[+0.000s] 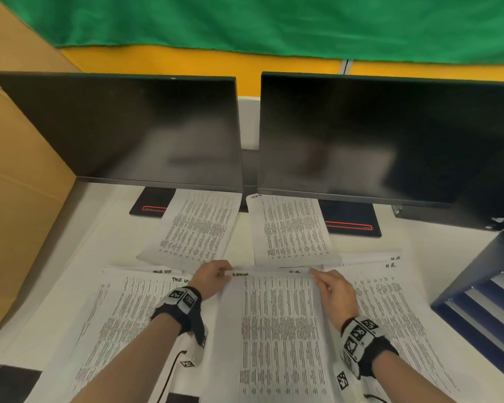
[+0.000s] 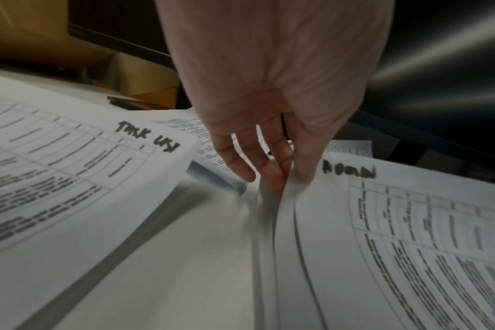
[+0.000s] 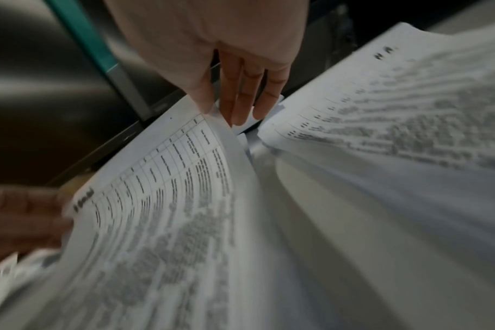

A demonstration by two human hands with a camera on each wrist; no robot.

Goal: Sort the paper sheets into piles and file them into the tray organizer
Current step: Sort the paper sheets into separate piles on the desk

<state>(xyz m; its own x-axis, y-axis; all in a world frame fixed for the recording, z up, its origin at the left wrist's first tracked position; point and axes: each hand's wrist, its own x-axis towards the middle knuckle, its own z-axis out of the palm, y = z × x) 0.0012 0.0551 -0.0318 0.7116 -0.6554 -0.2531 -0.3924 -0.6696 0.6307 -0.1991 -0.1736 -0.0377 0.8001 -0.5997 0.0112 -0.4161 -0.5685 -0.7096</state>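
Your left hand [image 1: 213,276] and right hand [image 1: 333,286] each pinch a far corner of the ADMIN stack [image 1: 277,324], mid-bench near the front edge; thin, limp sheets, so keep both corner grips.

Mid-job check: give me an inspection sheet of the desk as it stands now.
Surface: white desk, mostly covered in paper.
Job's things: ADMIN stack centre, TASK LIST pile left, third pile right, two sheets behind; tray organizer far right.
Clutter: nothing seen.
Hands: left hand and right hand pinch the ADMIN stack's top corners.
Cables: black lead by left wrist.
Surroundings: two dark monitors, cardboard, green cloth.
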